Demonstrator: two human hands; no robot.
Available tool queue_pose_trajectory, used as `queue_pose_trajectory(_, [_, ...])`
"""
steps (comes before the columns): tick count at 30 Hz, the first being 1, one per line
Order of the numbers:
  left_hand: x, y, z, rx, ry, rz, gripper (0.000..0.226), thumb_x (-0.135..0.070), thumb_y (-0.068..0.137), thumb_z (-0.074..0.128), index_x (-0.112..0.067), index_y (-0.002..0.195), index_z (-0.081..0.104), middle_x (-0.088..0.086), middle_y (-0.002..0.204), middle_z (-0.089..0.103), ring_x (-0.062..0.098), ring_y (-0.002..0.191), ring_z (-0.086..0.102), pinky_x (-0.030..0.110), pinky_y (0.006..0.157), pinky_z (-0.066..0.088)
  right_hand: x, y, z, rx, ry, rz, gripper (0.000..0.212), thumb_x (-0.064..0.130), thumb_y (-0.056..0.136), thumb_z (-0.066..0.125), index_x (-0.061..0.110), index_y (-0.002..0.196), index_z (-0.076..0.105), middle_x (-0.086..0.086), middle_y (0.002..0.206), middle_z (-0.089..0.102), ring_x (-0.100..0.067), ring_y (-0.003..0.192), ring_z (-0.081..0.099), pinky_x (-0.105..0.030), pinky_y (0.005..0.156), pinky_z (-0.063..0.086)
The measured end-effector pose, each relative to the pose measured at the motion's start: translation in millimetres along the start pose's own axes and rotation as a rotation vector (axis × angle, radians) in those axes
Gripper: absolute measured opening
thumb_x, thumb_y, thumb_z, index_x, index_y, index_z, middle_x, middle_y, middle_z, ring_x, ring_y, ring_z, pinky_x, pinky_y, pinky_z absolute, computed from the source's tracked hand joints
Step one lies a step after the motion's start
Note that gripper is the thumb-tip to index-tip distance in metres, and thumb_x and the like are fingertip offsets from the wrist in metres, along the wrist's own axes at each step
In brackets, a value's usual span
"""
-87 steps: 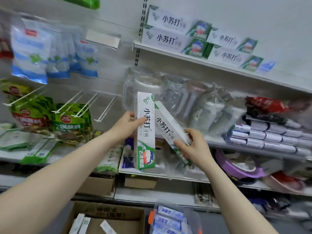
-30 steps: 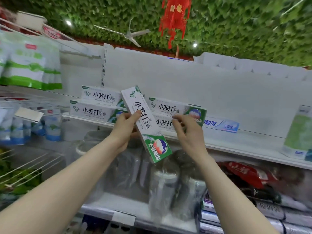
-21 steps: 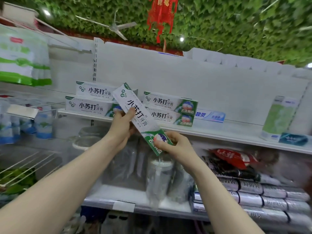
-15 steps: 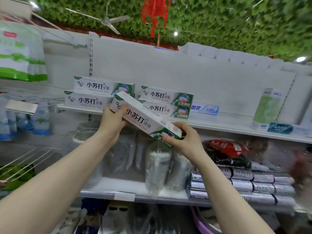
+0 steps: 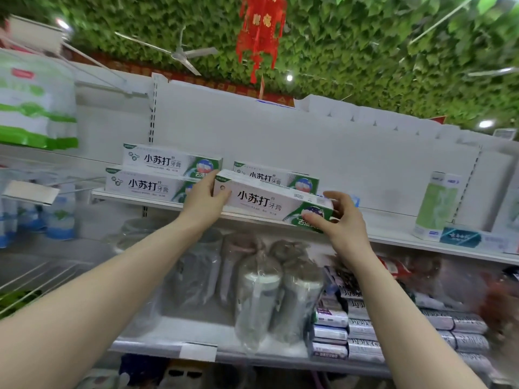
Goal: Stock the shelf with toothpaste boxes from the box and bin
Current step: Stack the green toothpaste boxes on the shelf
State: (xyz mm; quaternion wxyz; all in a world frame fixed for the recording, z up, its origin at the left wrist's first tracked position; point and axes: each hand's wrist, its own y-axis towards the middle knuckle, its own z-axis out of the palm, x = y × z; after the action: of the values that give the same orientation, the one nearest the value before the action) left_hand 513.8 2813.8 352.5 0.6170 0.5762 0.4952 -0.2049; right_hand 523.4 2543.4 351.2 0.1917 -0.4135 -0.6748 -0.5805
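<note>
Holding toothpaste box (image 5: 269, 202) at white shelf (image 5: 393, 240) edge

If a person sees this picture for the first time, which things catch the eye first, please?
In the centre, the left hand and right hand hold a long white-and-green toothpaste box level at the white upper shelf. Behind it stand stacked boxes of the same kind. Above hangs a red paper ornament under a leafy green ceiling.

toothpaste box (image 5: 264, 202): glossy printed card | shelf (image 5: 421, 242): smooth white painted metal | jugs (image 5: 258, 299): clear plastic wrap
</note>
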Motion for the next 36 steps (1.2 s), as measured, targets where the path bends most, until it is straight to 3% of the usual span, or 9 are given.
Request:
queue_pose_trajectory(6, [-10, 46, 22, 0.053, 0.105, -0.040, 0.069, -0.030, 0.089, 0.059, -0.025, 0.149, 0.024, 0.002, 0.141, 0.049, 0.021, 0.124, 0.049, 0.043, 0.107, 0.039, -7, 47, 7, -0.069, 0.008, -0.039, 0.060, 0.024, 0.073, 0.086, 0.028, 0.120, 0.049, 0.004, 0.108, 0.063, -0.010, 0.092, 0.066, -0.034, 0.082, 0.058])
queue_pose_trajectory(9, [-10, 68, 34, 0.039, 0.094, -0.065, 0.068, -0.019, 0.096, 0.054, -0.018, 0.153, 0.015, -0.001, 0.129, 0.046, 0.014, 0.104, 0.046, 0.027, 0.083, 0.040, -11, 65, 15, -0.089, 0.017, -0.047, 0.058, 0.017, 0.077, 0.083, 0.022, 0.123, 0.047, 0.001, 0.105, 0.062, 0.008, 0.073, 0.062, -0.011, 0.061, 0.050])
queue_pose_trajectory(13, [0, 90, 45, 0.022, 0.143, -0.084, 0.066, -0.017, 0.098, 0.051, -0.018, 0.152, 0.013, -0.007, 0.104, 0.046, 0.006, 0.074, 0.047, 0.019, 0.055, 0.039, -27, 84, 26, -0.099, -0.014, -0.033, 0.059, 0.011, 0.080, 0.080, 0.017, 0.127, 0.045, 0.002, 0.106, 0.057, 0.011, 0.071, 0.062, -0.007, 0.053, 0.046])
queue_pose_trajectory(18, [13, 102, 54, -0.008, 0.336, -0.021, 0.061, -0.011, 0.097, 0.050, -0.015, 0.149, 0.017, 0.017, 0.130, 0.048, 0.028, 0.102, 0.056, 0.035, 0.078, 0.049, -44, 97, 33, -0.148, -0.088, -0.018, 0.065, 0.023, 0.082, 0.079, 0.019, 0.137, 0.043, 0.001, 0.122, 0.050, 0.004, 0.080, 0.060, -0.005, 0.063, 0.044])
queue_pose_trajectory(21, [19, 105, 57, -0.011, 0.368, -0.009, 0.062, -0.002, 0.096, 0.046, -0.019, 0.149, 0.018, 0.016, 0.118, 0.056, 0.027, 0.092, 0.060, 0.041, 0.078, 0.053, -49, 106, 35, -0.114, -0.102, 0.023, 0.058, 0.017, 0.091, 0.069, 0.011, 0.142, 0.042, 0.000, 0.113, 0.055, 0.024, 0.064, 0.055, 0.003, 0.053, 0.037])
queue_pose_trajectory(23, [21, 107, 57, -0.015, 0.364, -0.004, 0.062, 0.000, 0.096, 0.046, -0.022, 0.148, 0.021, 0.008, 0.109, 0.057, 0.021, 0.082, 0.059, 0.040, 0.070, 0.055, -52, 113, 37, -0.115, -0.142, 0.032, 0.055, 0.019, 0.092, 0.067, 0.012, 0.142, 0.044, -0.001, 0.112, 0.058, 0.019, 0.069, 0.060, 0.004, 0.054, 0.035])
queue_pose_trajectory(27, [22, 113, 61, -0.018, 0.430, 0.027, 0.059, -0.003, 0.096, 0.050, -0.022, 0.147, 0.027, 0.012, 0.121, 0.055, 0.024, 0.095, 0.055, 0.036, 0.079, 0.048, -62, 129, 40, -0.102, -0.202, 0.056, 0.054, 0.020, 0.092, 0.067, 0.014, 0.141, 0.045, -0.002, 0.118, 0.063, 0.003, 0.080, 0.062, -0.001, 0.063, 0.040])
queue_pose_trajectory(31, [23, 119, 64, -0.002, 0.448, 0.059, 0.056, -0.003, 0.095, 0.051, -0.024, 0.144, 0.032, 0.010, 0.122, 0.057, 0.017, 0.094, 0.050, 0.032, 0.078, 0.043, -71, 144, 39, -0.089, -0.233, 0.056, 0.048, 0.024, 0.089, 0.070, 0.020, 0.132, 0.050, 0.003, 0.108, 0.065, -0.020, 0.103, 0.063, -0.037, 0.090, 0.051])
queue_pose_trajectory(36, [22, 126, 65, 0.051, 0.318, -0.015, 0.087, 0.000, 0.086, 0.051, -0.030, 0.151, 0.001, 0.010, 0.145, 0.037, 0.017, 0.083, 0.055, 0.019, 0.048, 0.045, -73, 150, 35, 0.015, -0.173, 0.078, 0.067, 0.023, 0.088, 0.071, 0.024, 0.143, 0.033, 0.005, 0.104, 0.063, -0.015, 0.093, 0.063, -0.030, 0.079, 0.051])
